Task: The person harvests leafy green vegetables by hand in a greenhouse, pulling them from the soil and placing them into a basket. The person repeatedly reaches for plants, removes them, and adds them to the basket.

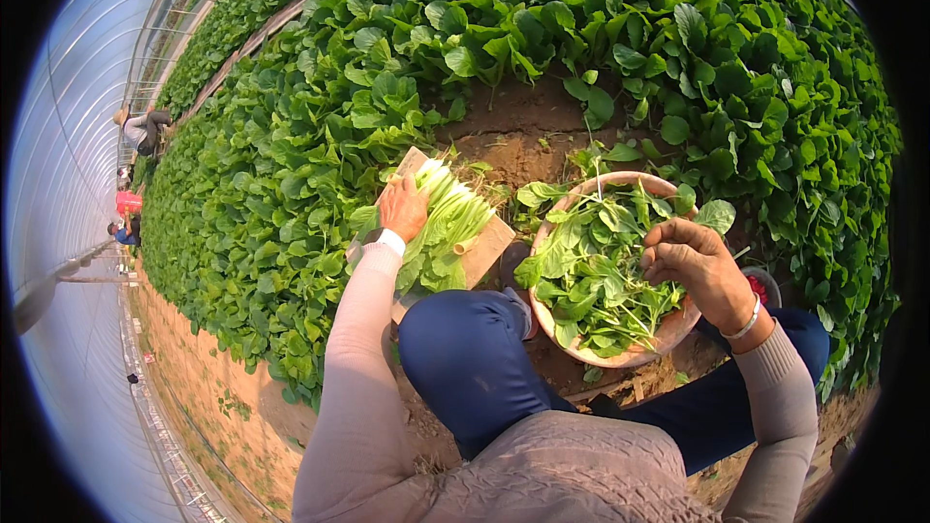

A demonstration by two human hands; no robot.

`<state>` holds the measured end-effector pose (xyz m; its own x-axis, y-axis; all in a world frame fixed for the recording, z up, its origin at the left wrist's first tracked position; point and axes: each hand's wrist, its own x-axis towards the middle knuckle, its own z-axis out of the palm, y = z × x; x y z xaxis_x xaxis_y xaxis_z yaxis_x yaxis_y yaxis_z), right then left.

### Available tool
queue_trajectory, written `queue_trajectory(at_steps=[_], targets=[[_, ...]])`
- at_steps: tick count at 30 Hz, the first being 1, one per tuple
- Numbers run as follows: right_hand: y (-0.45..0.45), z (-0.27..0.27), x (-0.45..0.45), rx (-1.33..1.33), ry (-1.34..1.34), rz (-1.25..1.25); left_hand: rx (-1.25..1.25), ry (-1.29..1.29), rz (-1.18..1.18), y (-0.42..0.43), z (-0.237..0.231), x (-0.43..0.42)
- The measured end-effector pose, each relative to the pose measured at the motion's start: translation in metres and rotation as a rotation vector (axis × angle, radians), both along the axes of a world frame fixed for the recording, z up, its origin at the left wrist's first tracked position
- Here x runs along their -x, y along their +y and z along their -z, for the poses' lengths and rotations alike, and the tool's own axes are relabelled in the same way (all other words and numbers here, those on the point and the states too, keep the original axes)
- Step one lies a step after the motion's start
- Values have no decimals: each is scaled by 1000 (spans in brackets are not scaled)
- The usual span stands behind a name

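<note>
My left hand (404, 208) lies on the edge of a pile of leafy greens (454, 211), whose pale stalks point up and to the right. The pile rests on a board (488, 250); a short tan cylinder (466, 245) sits at its lower right side. Over the right side of a round basin (543, 316) hangs my right hand (679, 256), its fingers bent together; whether anything is between them is hidden. Loose green leaves and thin stems (603, 261) fill much of the basin.
Dense leafy plants (290, 160) surround the work spot, with bare soil (527, 123) ahead. A small container with something red (759, 287) stands by my right knee. Far left, under the greenhouse's arched frame, are a person in a hat (138, 129), another in blue (127, 232) and a red container (128, 202).
</note>
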<state>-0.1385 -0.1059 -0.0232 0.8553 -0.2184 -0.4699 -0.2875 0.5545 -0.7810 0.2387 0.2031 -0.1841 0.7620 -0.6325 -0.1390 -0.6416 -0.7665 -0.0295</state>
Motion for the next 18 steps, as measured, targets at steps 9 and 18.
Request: queue_trajectory(at_steps=[9,18], targets=[[5,1,4,46,-20,-62,-323,110,-272,-25,-17,16],[7,1,10,89,-64,-130,-12,112,-465,-6,36,25]])
